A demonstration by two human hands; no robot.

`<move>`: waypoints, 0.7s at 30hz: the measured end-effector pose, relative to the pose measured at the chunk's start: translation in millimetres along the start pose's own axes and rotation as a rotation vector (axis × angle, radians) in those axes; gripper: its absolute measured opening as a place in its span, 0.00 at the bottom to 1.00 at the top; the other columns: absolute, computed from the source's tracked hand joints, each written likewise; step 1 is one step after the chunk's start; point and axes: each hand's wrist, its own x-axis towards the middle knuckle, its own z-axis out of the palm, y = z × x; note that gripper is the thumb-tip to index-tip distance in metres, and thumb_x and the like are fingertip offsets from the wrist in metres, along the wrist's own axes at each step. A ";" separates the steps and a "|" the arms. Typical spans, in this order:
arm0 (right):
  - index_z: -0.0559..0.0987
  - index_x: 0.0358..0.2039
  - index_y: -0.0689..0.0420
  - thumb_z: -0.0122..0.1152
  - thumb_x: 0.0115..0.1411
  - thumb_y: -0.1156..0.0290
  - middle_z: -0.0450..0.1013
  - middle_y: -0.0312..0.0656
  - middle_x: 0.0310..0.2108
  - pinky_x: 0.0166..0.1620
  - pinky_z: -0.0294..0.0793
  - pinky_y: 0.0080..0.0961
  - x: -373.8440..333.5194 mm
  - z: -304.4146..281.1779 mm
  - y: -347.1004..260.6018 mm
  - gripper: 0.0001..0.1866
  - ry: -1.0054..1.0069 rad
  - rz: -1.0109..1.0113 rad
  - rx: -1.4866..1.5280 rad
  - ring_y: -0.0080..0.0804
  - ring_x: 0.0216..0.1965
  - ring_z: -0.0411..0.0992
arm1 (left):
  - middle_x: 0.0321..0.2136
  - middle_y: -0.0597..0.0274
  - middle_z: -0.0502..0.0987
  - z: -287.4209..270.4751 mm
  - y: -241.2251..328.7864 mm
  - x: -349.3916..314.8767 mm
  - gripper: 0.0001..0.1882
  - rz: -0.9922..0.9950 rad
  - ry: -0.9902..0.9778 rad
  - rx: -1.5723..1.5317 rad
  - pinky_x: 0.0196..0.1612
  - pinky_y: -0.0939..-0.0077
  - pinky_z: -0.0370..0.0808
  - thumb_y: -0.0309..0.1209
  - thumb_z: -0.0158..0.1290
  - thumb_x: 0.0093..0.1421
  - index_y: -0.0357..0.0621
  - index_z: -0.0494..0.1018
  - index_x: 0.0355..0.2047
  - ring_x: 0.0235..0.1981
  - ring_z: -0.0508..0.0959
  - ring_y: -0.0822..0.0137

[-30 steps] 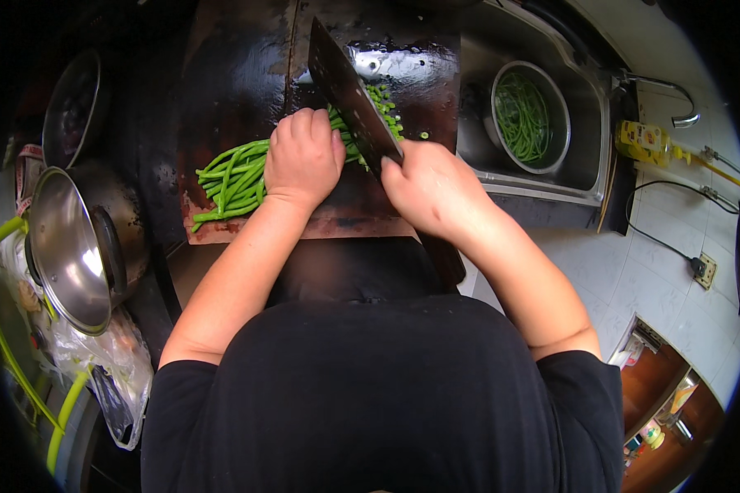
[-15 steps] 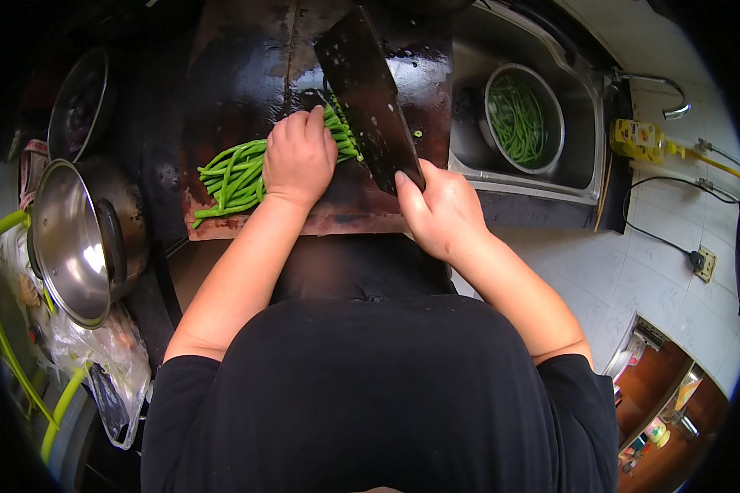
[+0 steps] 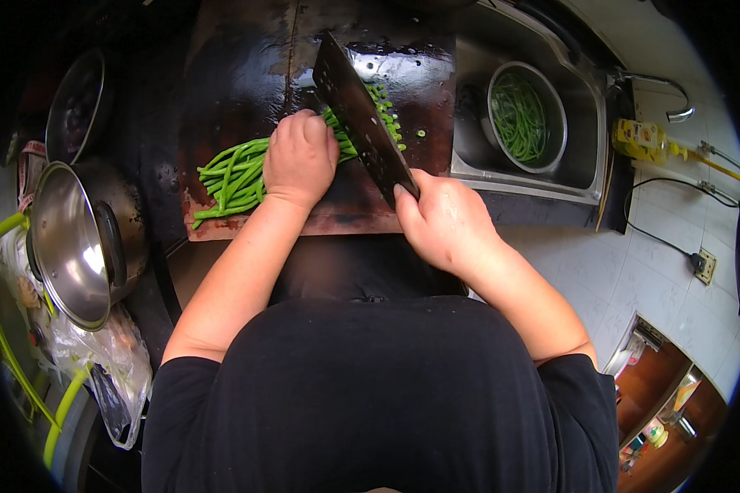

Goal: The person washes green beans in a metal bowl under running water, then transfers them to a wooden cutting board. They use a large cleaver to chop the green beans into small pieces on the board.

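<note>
Head view, left hand: I see it curled closed over the green beans, gripping the bundle.
Right hand: I have it clenched around the cleaver, blade tilted.
Green beans: on the dark cutting board; small cut pieces lie right of the blade.
Sink: a metal bowl holds more beans.

I can read no words or numbers anywhere. On my right, a yellow plastic bottle carries a label; on my left, a red-and-white strip shows markings, both too small to make out.
</note>
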 end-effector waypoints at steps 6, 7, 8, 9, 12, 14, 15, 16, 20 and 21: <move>0.74 0.29 0.63 0.44 0.56 0.64 0.73 0.56 0.26 0.38 0.71 0.43 40.4 1.5 -8.9 0.15 -0.003 0.014 0.039 0.55 0.32 0.71 | 0.34 0.53 0.71 0.0 -1.2 -0.8 0.10 0.009 -0.015 -0.017 0.40 0.63 0.69 0.26 0.52 0.49 0.40 0.64 0.32 0.35 0.71 0.53; 0.74 0.29 0.63 0.44 0.56 0.63 0.73 0.56 0.26 0.38 0.71 0.44 46.9 7.1 -8.6 0.15 0.006 0.029 0.058 0.55 0.32 0.71 | 0.34 0.54 0.71 -0.1 -0.6 -0.9 0.10 0.004 -0.026 -0.026 0.40 0.63 0.69 0.27 0.52 0.49 0.40 0.64 0.32 0.35 0.71 0.53; 0.75 0.30 0.61 0.44 0.56 0.62 0.73 0.56 0.27 0.39 0.70 0.43 50.4 18.8 -5.2 0.16 0.056 0.040 0.052 0.55 0.33 0.71 | 0.34 0.54 0.71 -0.3 0.1 -1.4 0.11 -0.001 -0.037 -0.034 0.40 0.63 0.69 0.27 0.52 0.49 0.40 0.64 0.32 0.35 0.71 0.53; 0.75 0.30 0.61 0.44 0.56 0.62 0.73 0.56 0.27 0.39 0.70 0.43 50.3 21.0 -5.5 0.15 0.052 0.056 0.055 0.55 0.33 0.71 | 0.34 0.54 0.71 -0.5 0.0 -0.5 0.11 -0.006 -0.041 -0.039 0.40 0.64 0.69 0.27 0.52 0.49 0.40 0.64 0.32 0.35 0.71 0.53; 0.75 0.33 0.58 0.45 0.56 0.61 0.73 0.56 0.28 0.39 0.70 0.43 46.9 26.4 -1.6 0.15 0.055 0.093 0.056 0.55 0.34 0.71 | 0.34 0.54 0.71 0.3 -0.7 -3.3 0.11 -0.009 -0.011 -0.015 0.40 0.64 0.69 0.27 0.52 0.49 0.41 0.64 0.32 0.35 0.71 0.53; 0.75 0.33 0.58 0.46 0.57 0.60 0.73 0.55 0.28 0.39 0.70 0.43 48.4 26.2 10.1 0.16 0.113 0.026 0.125 0.55 0.33 0.71 | 0.34 0.55 0.71 0.3 -0.5 -1.9 0.11 -0.005 -0.001 -0.009 0.40 0.64 0.69 0.27 0.52 0.49 0.41 0.64 0.33 0.36 0.71 0.53; 0.75 0.34 0.58 0.46 0.57 0.59 0.73 0.55 0.28 0.39 0.70 0.44 48.7 27.5 15.8 0.16 0.143 -0.006 0.165 0.54 0.33 0.71 | 0.35 0.55 0.71 -0.1 -0.9 -1.9 0.11 0.000 0.001 -0.005 0.40 0.64 0.69 0.27 0.52 0.49 0.41 0.64 0.33 0.36 0.71 0.53; 0.75 0.35 0.58 0.46 0.57 0.59 0.73 0.55 0.27 0.37 0.70 0.44 47.7 29.1 19.1 0.16 0.166 -0.027 0.138 0.54 0.32 0.71 | 0.35 0.55 0.71 -0.2 -0.6 -2.4 0.11 -0.001 0.000 0.002 0.40 0.64 0.69 0.27 0.52 0.49 0.41 0.65 0.33 0.36 0.71 0.53; 0.74 0.35 0.58 0.48 0.57 0.61 0.72 0.55 0.24 0.33 0.69 0.40 18.5 20.7 11.9 0.14 0.196 -0.055 0.139 0.55 0.30 0.70 | 0.35 0.55 0.70 -0.4 0.2 -1.3 0.11 -0.018 0.002 0.018 0.39 0.64 0.69 0.27 0.51 0.49 0.41 0.65 0.33 0.35 0.71 0.53; 0.74 0.35 0.58 0.48 0.57 0.62 0.72 0.55 0.24 0.33 0.69 0.40 11.8 16.8 8.8 0.13 0.177 -0.049 0.138 0.55 0.30 0.70 | 0.34 0.55 0.70 0.4 1.2 -0.9 0.10 -0.022 0.002 0.012 0.39 0.64 0.69 0.27 0.51 0.49 0.41 0.65 0.33 0.34 0.71 0.53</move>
